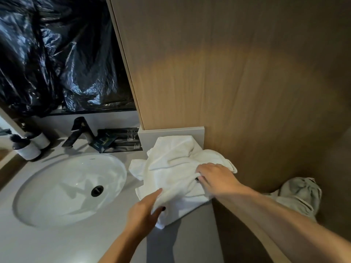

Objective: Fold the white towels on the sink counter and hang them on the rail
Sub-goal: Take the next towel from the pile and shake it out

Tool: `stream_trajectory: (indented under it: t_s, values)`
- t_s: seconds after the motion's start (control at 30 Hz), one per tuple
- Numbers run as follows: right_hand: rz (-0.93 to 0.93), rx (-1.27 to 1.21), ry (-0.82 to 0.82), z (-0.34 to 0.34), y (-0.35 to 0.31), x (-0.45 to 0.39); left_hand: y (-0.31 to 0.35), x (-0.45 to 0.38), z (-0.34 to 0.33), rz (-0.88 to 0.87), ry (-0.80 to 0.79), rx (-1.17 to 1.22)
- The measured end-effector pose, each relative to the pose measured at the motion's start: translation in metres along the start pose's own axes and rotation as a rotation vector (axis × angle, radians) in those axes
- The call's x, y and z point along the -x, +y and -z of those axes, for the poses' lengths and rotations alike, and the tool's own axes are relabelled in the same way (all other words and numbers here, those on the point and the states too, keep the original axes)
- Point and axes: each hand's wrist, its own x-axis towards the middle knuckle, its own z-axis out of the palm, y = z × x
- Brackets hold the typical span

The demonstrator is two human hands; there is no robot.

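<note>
Towels: a crumpled heap of white terry-cloth towels (174, 164) lies unfolded on the pale grey tabletop (57, 242), to the right of the basin and against the wood-grain wall panel (228, 73); one corner droops over the tabletop's front edge
Left hand: the left hand (146, 211) pinches the near edge of the heap, cloth caught between thumb and fingers; dark polish shows on the thumbnail
Right hand: the right hand (216, 177) lies on the right side of the heap, fingers curled into a fold of the cloth
Hands together: the hands are apart, each holding its own part of the heap
Basin: a white oval sink bowl (70, 186) with a black drain sits left of the towels; a black angular tap (79, 131) stands behind it
Beyond: two white pump bottles with black tops (32, 143) at far left; a black tray of dark packets (119, 139) behind the towels; crinkled black plastic sheeting (57, 54) above
Floor: a grey bundle of cloth (300, 196) lies low at right
</note>
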Motion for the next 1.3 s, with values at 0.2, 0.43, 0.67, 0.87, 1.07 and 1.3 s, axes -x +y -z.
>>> stream_trajectory:
  t_s: [0.2, 0.43, 0.67, 0.87, 1.07, 1.3]
  values:
    - [-0.109, -0.152, 0.194, 0.063, -0.02, -0.036, 0.014, -0.014, 0.051, 0.062, 0.315, 0.679]
    - [-0.158, -0.116, 0.347, 0.132, -0.059, -0.064, 0.027, -0.043, 0.122, -0.133, 0.275, 0.829]
    - [-0.197, -0.108, 0.204, 0.161, -0.103, -0.051, 0.009, -0.066, 0.225, -0.401, 0.315, 0.737]
    - [-0.239, -0.286, 0.269, 0.141, -0.158, -0.067, 0.043, -0.056, 0.26, -0.642, 0.23, 0.808]
    - [-0.377, -0.312, 0.506, 0.126, -0.182, -0.056, 0.068, -0.046, 0.248, -0.725, 0.212, 0.779]
    - [-0.62, -0.237, 0.427, 0.097, -0.174, -0.012, 0.093, -0.017, 0.225, -0.426, 0.08, 1.255]
